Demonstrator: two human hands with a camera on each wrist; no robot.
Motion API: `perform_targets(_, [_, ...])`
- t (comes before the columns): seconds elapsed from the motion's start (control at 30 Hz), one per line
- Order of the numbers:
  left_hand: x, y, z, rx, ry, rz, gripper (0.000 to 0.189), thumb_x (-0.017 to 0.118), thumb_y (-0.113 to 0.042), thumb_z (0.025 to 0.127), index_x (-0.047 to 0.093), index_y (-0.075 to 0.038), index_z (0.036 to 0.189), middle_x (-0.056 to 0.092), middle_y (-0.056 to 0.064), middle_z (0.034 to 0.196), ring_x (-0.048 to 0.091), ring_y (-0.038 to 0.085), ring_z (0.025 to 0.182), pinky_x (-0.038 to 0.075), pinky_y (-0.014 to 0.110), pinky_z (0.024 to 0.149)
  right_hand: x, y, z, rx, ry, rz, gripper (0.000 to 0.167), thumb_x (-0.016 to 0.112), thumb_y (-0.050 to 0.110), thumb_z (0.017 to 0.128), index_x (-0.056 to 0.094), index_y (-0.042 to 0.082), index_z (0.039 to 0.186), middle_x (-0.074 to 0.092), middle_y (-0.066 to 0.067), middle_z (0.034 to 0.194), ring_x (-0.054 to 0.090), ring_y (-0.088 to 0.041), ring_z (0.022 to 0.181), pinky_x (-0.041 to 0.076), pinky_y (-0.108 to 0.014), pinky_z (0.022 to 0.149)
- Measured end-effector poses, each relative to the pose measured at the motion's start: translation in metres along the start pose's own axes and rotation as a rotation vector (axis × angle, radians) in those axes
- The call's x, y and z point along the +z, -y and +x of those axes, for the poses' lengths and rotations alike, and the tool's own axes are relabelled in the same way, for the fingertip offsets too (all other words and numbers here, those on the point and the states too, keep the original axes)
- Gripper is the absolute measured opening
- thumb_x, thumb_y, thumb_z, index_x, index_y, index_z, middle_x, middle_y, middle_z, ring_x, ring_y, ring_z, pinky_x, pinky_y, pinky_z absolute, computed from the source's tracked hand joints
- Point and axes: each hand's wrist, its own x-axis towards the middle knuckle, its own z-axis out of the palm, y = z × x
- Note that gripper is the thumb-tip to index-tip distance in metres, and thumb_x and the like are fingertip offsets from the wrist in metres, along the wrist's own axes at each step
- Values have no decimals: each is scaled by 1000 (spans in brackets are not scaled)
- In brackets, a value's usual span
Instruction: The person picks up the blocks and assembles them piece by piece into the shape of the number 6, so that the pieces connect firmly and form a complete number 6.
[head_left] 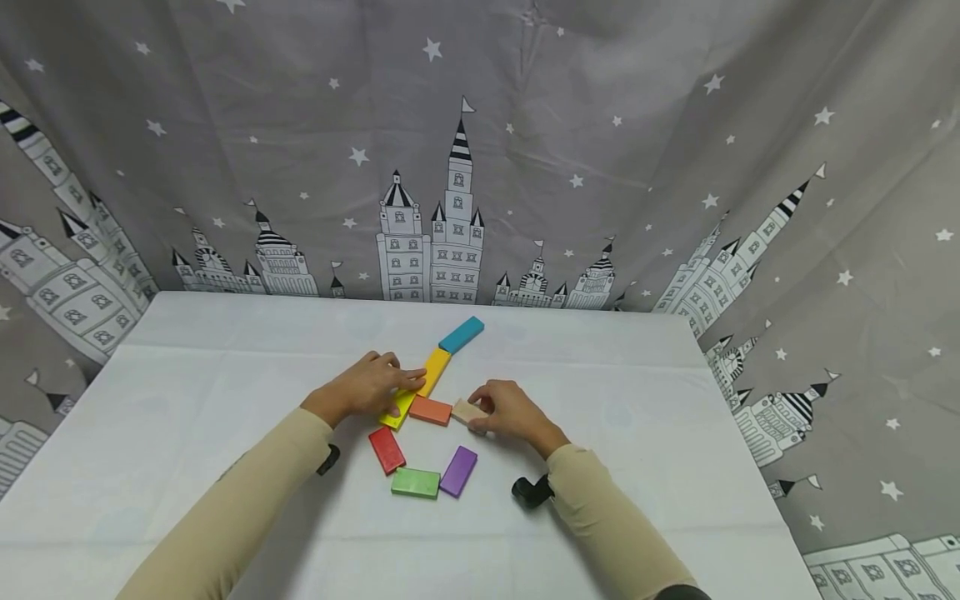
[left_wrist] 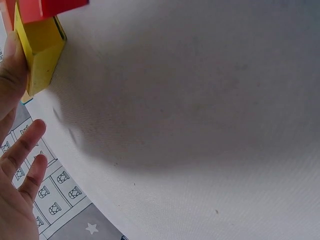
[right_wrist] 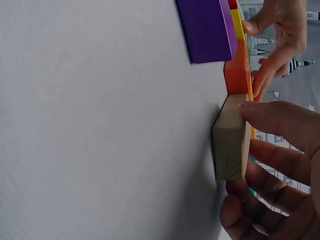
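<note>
My right hand (head_left: 513,412) pinches a plain wooden block (right_wrist: 232,135) between thumb and fingers. The block lies on the white table, its end against an orange block (head_left: 431,411). My left hand (head_left: 367,385) rests its thumb on the near yellow block (left_wrist: 42,62) and stretches its index finger to the far yellow block (head_left: 435,372); its other fingers are spread off the blocks in the left wrist view. The yellow blocks stand end to end in a slanting line, with a blue block (head_left: 461,335) touching the far end. The orange block branches off this line to the right.
A red block (head_left: 387,451), a green block (head_left: 416,483) and a purple block (head_left: 458,472) curve round the near side on the white table (head_left: 247,358). A grey curtain (head_left: 300,50) with castles and stars hangs behind the table and at its sides.
</note>
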Motion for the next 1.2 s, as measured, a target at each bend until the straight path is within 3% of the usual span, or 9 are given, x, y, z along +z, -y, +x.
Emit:
perform_targets(0.2, [-1, 0, -2, 0, -3, -4, 67, 76, -29, 81, 47, -23, 142, 51, -3, 143, 47, 28, 116, 38, 47, 100, 3, 2, -3, 29, 13, 47, 40, 79, 20, 80, 68, 3, 114, 56, 2, 75, 48, -9, 68, 40, -20, 57])
perform_targets(0.53, [-2, -2, -2, -15, 7, -10, 68, 76, -28, 81, 46, -24, 142, 51, -3, 143, 47, 28, 116, 38, 47, 100, 7, 5, -6, 33, 13, 73, 47, 80, 23, 80, 63, 5, 120, 52, 3, 69, 45, -8, 61, 35, -20, 53])
perform_targets(1.2, [0, -1, -1, -23, 13, -5, 69, 75, -29, 82, 45, -24, 143, 52, -3, 143, 47, 28, 115, 37, 46, 99, 13, -1, -8, 16, -17, 138, 45, 82, 28, 77, 63, 9, 114, 53, 4, 70, 47, -8, 63, 38, -21, 57])
